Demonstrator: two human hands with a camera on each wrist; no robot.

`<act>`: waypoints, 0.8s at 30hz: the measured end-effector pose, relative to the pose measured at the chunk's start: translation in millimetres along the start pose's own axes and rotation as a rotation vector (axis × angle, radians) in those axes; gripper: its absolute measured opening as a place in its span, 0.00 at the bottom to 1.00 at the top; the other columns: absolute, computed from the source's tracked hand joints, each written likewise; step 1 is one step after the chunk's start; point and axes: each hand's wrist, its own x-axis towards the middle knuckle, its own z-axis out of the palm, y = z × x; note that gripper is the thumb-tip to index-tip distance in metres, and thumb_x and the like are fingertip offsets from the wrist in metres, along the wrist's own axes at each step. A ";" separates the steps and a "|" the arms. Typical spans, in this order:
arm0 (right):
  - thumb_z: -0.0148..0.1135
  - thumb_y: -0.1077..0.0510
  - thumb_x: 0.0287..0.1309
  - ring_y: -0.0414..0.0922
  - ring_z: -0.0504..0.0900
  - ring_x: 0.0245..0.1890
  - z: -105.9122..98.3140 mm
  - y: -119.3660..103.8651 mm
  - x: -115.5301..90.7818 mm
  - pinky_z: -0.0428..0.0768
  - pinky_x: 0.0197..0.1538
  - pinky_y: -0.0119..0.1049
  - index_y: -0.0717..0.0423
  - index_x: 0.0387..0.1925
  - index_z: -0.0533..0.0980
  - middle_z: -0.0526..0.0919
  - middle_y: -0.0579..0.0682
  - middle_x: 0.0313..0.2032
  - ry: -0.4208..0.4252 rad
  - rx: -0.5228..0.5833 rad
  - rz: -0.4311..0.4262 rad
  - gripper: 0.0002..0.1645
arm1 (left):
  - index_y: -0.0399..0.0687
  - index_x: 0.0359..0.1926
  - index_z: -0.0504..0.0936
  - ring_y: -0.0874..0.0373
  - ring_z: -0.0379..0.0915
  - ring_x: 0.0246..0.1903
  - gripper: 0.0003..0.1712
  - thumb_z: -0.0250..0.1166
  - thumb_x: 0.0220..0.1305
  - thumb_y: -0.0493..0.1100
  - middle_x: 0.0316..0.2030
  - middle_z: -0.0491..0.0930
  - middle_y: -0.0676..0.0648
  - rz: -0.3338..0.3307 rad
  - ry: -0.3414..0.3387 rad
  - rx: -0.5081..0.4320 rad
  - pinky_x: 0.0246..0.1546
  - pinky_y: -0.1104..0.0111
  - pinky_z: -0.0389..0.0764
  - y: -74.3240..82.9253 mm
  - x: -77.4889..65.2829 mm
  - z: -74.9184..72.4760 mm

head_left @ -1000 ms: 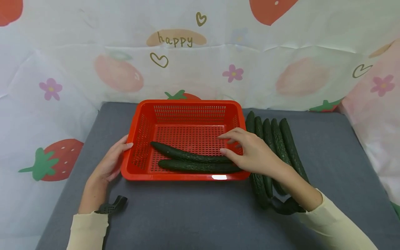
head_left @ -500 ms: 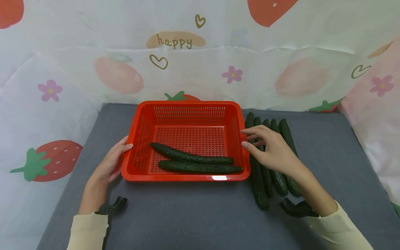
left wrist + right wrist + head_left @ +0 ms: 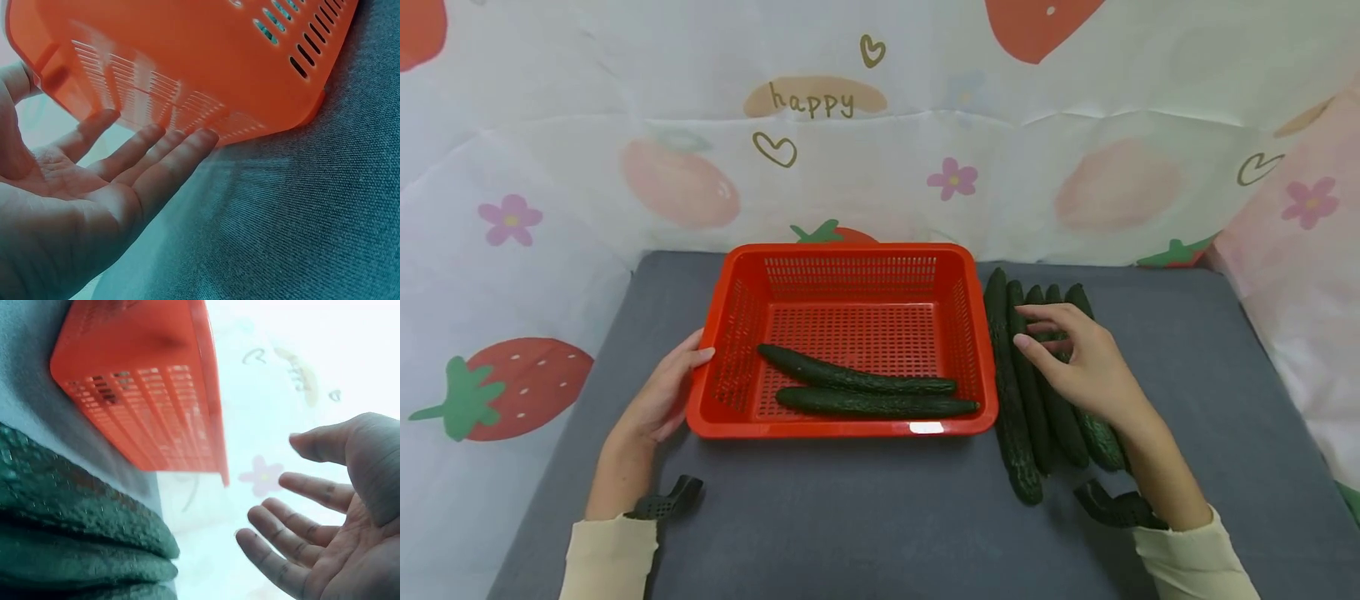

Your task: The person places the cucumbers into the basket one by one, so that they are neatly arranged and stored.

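Observation:
A red plastic basket [image 3: 850, 429] with slotted walls holds two cucumbers, an upper one [image 3: 850, 376] and a lower one [image 3: 880, 403], lying side by side near its front. My left hand [image 3: 662, 393] holds the basket's left side, thumb over the rim. In the left wrist view, its fingertips [image 3: 203, 139] touch the outer wall. My right hand [image 3: 1078, 362] hovers above a row of several cucumbers [image 3: 1017, 417] to the right of the basket. Its fingers are loosely bent and hold nothing; the right wrist view shows this hand [image 3: 331, 519] apart from the cucumbers.
A dark grey cloth [image 3: 850, 517] covers the table. Behind it hangs a pale curtain [image 3: 865, 192] printed with strawberries, flowers and hearts. The row of cucumbers lies close against the basket's right side.
My right hand has moved right, from over the cucumbers in the basket, past its rim, to above the row of cucumbers. My left hand stays on the basket.

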 end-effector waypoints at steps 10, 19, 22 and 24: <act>0.62 0.52 0.77 0.63 0.80 0.63 -12.0 24.7 -13.8 0.84 0.58 0.63 0.55 0.73 0.72 0.76 0.64 0.67 0.037 -0.031 0.077 0.29 | 0.53 0.77 0.60 0.65 0.87 0.46 0.24 0.43 0.86 0.42 0.53 0.86 0.55 -0.019 0.027 0.005 0.47 0.70 0.90 -0.5 1.6 1.2; 0.60 0.50 0.77 0.69 0.77 0.63 -20.5 41.6 -19.6 0.81 0.59 0.68 0.61 0.74 0.69 0.72 0.70 0.67 0.037 -0.079 0.126 0.33 | 0.54 0.77 0.62 0.64 0.88 0.45 0.24 0.43 0.86 0.42 0.51 0.87 0.55 -0.020 0.032 0.006 0.47 0.69 0.90 1.1 1.0 0.8; 0.60 0.50 0.78 0.70 0.76 0.63 -23.6 48.0 -21.3 0.80 0.59 0.69 0.64 0.74 0.68 0.72 0.72 0.68 0.024 -0.097 0.161 0.34 | 0.54 0.77 0.62 0.64 0.88 0.45 0.24 0.43 0.86 0.42 0.52 0.87 0.55 -0.023 0.023 -0.001 0.47 0.69 0.90 1.4 0.4 0.4; 0.59 0.48 0.78 0.71 0.75 0.64 -24.9 53.4 -22.6 0.80 0.60 0.70 0.65 0.75 0.67 0.70 0.73 0.68 0.007 -0.109 0.190 0.35 | 0.54 0.77 0.62 0.64 0.88 0.45 0.24 0.43 0.85 0.41 0.52 0.87 0.55 -0.022 0.021 -0.002 0.47 0.70 0.90 1.2 0.4 0.4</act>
